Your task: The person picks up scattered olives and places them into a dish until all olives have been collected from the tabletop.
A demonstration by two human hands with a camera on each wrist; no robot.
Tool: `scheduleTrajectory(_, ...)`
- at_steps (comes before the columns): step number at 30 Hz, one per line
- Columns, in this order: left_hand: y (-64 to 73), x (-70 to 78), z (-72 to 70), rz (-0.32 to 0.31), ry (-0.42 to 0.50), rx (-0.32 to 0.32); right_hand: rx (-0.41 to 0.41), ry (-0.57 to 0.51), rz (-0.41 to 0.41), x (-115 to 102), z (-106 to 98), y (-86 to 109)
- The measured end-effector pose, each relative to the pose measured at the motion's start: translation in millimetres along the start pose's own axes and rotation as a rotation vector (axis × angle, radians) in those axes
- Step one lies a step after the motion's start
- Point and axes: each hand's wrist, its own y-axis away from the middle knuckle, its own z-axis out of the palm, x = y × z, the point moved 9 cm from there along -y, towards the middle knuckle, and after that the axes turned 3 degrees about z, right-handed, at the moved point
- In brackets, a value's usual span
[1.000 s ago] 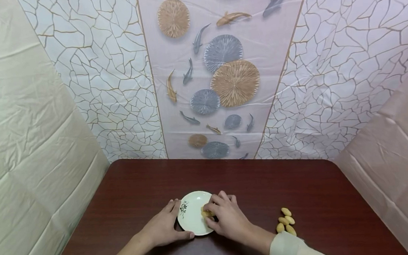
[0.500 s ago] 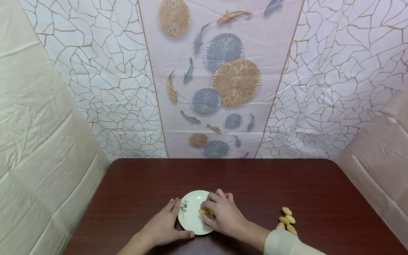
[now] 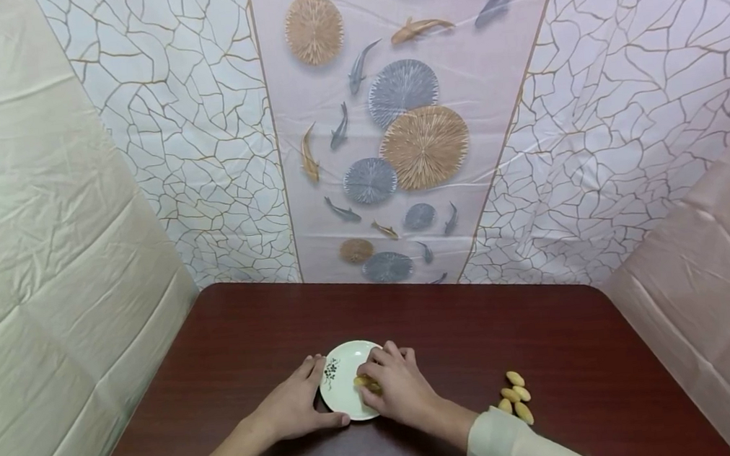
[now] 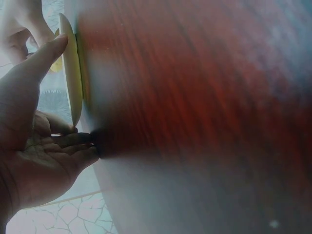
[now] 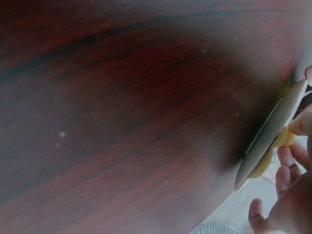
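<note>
A small white plate (image 3: 343, 396) with a dark floral print lies on the table near its front. My left hand (image 3: 296, 404) holds its left side, thumb at the front rim and fingertips at the back left. In the left wrist view the thumb (image 4: 59, 45) presses on the rim. My right hand (image 3: 404, 391) reaches over the plate's right half and pinches a yellow-brown oval piece (image 3: 367, 383), like a nut or small fruit. The right wrist view shows more yellow-brown pieces (image 5: 263, 165) at the plate's upper face, partly hidden by the hand in the head view.
Several more loose oval pieces (image 3: 515, 394) lie in a cluster on the dark red-brown table (image 3: 269, 323), right of the right forearm. Patterned cloth (image 3: 371, 148) hangs behind the table, and plain cream sheets (image 3: 47, 248) flank both sides.
My right hand has shifted slightly left over the plate with the yellow-brown piece in its fingers. The left hand stays at the plate's rim.
</note>
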Motion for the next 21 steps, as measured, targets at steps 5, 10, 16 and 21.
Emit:
scheduleTrajectory(5,0.3,1.2,-1.5,0.001,-0.003,0.002,-0.004,0.002,0.004,0.4,3.4,-1.3)
scheduleTrajectory(10,0.2,0.3,-0.6,-0.004,-0.004,-0.003,-0.003,0.008,0.004,0.8,5.5,-1.8)
scheduleTrajectory(16,0.2,0.4,-0.4,-0.008,-0.004,-0.007,-0.002,0.027,0.008,1.9,7.4,-1.9)
scheduleTrajectory(21,0.6,0.7,-0.6,-0.010,-0.002,-0.009,-0.005,0.026,0.011,2.3,8.8,-2.1)
